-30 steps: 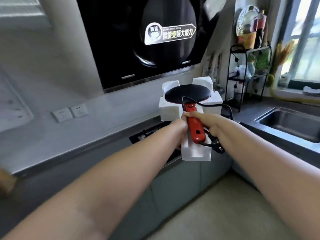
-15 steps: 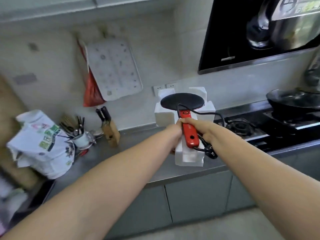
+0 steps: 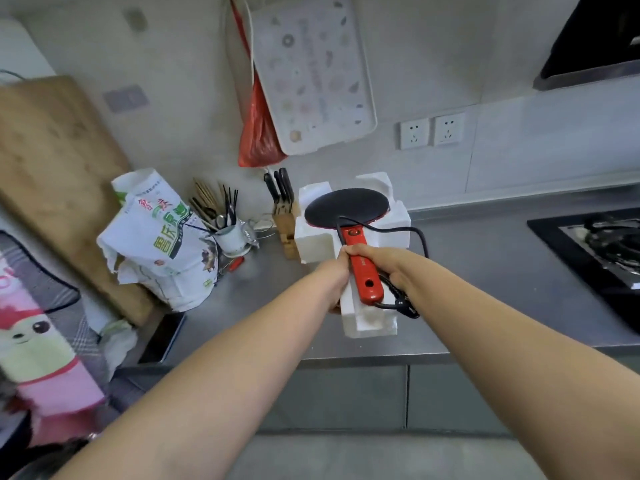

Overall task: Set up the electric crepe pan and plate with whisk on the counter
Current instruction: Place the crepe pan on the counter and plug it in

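1. Seen from a head camera looking down, both bare arms reach forward over a grey steel counter (image 3: 485, 258), carrying an electric crepe pan (image 3: 348, 207) that sits in a white foam packing tray (image 3: 313, 237).
2. Pan's long axis: it runs away from the person, the round black plate at the far end and the red handle (image 3: 363, 271) pointing back toward the body.
3. From the grip, the plate lies ahead and slightly left; the handle's near end lies between the two wrists.
4. Left hand (image 3: 337, 271): its fingers are curled against the left side of the handle end of the foam, pressed to it; how far they wrap under is hidden.
5. Right hand (image 3: 384, 263): it lies over the handle's right side, fingers folded round the foam and handle together; both hands are about equally near.
6. A black power cord (image 3: 398, 232) loops from the pan round the right wrist, its plug (image 3: 407, 306) dangling just below that hand.
7. Whether the foam already rests on the counter cannot be told; it appears just above or at the surface, beside a knife block (image 3: 285, 220).
8. Judgement: setting down needs a straight lowering onto the bare stretch right of the knife block, minding the loose plug.
9. No plate or whisk is visible.
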`<control>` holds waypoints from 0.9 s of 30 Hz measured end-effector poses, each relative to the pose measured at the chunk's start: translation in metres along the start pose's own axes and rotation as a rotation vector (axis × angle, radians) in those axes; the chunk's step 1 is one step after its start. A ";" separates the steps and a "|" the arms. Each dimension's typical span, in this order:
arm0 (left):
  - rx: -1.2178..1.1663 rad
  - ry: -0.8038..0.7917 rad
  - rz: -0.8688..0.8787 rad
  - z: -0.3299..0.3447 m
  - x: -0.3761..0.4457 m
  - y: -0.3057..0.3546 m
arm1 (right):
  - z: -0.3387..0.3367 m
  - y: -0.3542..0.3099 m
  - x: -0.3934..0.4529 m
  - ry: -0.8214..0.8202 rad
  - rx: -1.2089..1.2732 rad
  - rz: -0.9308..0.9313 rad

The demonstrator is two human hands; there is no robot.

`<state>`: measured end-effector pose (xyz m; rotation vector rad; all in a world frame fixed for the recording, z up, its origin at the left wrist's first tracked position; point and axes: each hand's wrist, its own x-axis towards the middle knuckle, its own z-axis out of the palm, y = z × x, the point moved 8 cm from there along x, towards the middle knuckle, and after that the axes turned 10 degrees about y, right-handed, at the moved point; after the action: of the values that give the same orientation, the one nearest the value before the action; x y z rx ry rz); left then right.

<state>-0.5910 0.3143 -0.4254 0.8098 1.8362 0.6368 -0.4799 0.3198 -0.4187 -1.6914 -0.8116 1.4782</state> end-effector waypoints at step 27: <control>0.059 -0.190 -0.261 0.041 0.296 -0.024 | 0.078 0.063 0.262 -0.008 -0.088 0.387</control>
<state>-0.6441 0.5282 -0.6284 0.6313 1.7539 0.3285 -0.5213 0.5162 -0.6151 -1.9911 -0.5808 1.7254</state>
